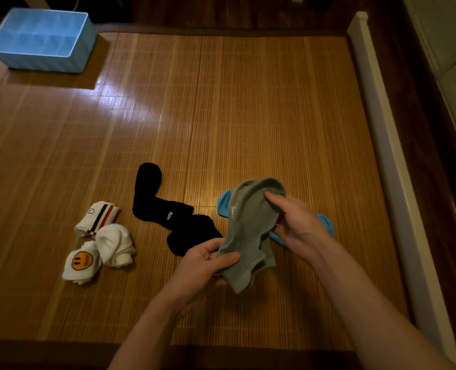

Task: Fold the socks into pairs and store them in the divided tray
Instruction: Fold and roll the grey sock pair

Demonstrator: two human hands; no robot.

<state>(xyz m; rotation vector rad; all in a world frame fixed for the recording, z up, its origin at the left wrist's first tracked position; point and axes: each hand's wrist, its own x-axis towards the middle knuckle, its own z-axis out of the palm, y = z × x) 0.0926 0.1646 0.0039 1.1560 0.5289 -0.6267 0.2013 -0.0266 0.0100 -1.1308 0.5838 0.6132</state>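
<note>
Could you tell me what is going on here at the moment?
A person is sorting socks on a bamboo mat. The left hand grips the grey socks at the lower end, the right hand at the upper. Black socks, white socks and blue socks lie on the mat; the divided tray stands far left.

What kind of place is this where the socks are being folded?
Probably a bedroom at home. A bamboo mat covers what looks like a bed, with a white rail along its right side. The left hand and right hand hold a grey sock over it; a blue tray stands far left.
</note>
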